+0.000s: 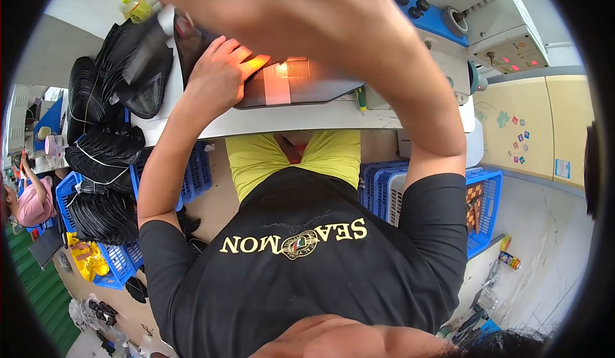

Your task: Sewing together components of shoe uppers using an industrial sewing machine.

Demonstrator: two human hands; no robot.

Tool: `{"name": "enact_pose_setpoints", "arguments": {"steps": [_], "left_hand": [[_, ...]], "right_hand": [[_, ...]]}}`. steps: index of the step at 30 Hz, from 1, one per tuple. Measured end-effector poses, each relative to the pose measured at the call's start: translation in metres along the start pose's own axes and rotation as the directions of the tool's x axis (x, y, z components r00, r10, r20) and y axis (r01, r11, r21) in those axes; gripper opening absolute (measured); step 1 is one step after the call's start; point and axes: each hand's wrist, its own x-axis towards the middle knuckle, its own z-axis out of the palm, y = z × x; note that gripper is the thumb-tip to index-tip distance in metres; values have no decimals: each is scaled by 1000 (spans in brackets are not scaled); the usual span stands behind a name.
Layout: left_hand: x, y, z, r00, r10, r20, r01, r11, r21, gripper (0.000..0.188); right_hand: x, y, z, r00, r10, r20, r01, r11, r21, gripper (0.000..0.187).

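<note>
My left hand (pixel 221 73) lies on the worktable beside a flat black panel (pixel 320 86), its fingers spread, with thumb and index lit orange at the panel's edge. A bright patch of light and a pale strip (pixel 277 88) show on the panel. My right hand (pixel 256 6) stretches leftward across the top of the view, close to the camera and blurred. Its fingers run out of the picture, so whether it holds anything is hidden. Left of my left hand is a blurred dark piece (pixel 150 54), by a stack of black pieces (pixel 115 50).
Tied bundles of black pieces (pixel 106 156) stand at the left above a blue basket (pixel 118 265). At the right are a machine (pixel 448 63) with a control box (pixel 512 54) and another blue basket (pixel 490 204). A green pen-like tool (pixel 362 98) lies at the table edge. Another person (pixel 35 201) sits far left.
</note>
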Motion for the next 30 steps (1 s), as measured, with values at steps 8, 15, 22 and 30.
{"name": "enact_pose_setpoints", "arguments": {"steps": [8, 15, 22, 30], "left_hand": [[14, -3, 3, 975, 128, -184, -137, 990, -37, 37], [9, -3, 1, 981, 136, -137, -137, 991, 2, 41], [20, -11, 9, 974, 114, -195, -128, 990, -63, 37], [26, -15, 8, 970, 111, -216, -143, 980, -139, 46]], "right_hand": [[-130, -89, -2, 697, 276, 661, -534, 815, 223, 29], [-157, -98, 11, 587, 401, 703, -675, 722, 152, 31], [-158, -103, 13, 507, 504, 699, -748, 660, 67, 34], [-161, -107, 14, 503, 548, 668, -765, 643, 49, 32]]}}
